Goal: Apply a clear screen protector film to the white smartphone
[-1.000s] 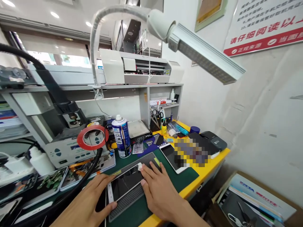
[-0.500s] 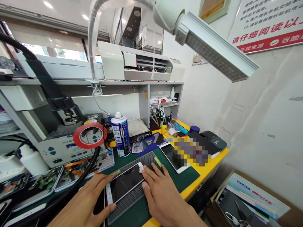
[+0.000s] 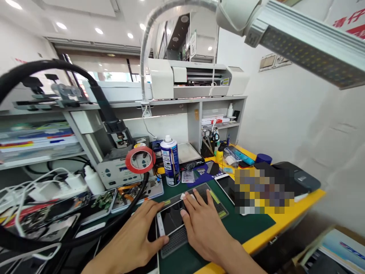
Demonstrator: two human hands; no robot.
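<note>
White walls [image 3: 285,118] rise behind a grey shelf unit [image 3: 194,121] that stands at the back of a yellow-edged desk [image 3: 251,247]. Along the shelf's top sits a long white machine [image 3: 161,80] with an open front, and a boxy LED lamp [image 3: 313,45] hangs over the right side on a bent neck. Green matting [image 3: 245,228] covers the middle of the desk; a grey control box [image 3: 116,173] stands at the back left, with a blue-and-white spray can [image 3: 170,161] to its right. Centrally, a perforated pad [image 3: 176,243] lies on the matting, and the white phone [image 3: 171,220] rests on it, dark glass up, slightly askew. Spread about as wide as the phone, the left hand's [image 3: 139,228] grip holds its near end between thumb and fingers. Over the far end lies the right hand [image 3: 205,222], fingers fanned (whether its grip is closed on anything I cannot tell). Another phone [image 3: 226,186], partly blurred out, lies farther right. Near the control box shows a red ring [image 3: 129,160]; smallest, a white scrap [image 3: 182,196] peeps out at the right fingertips.
</note>
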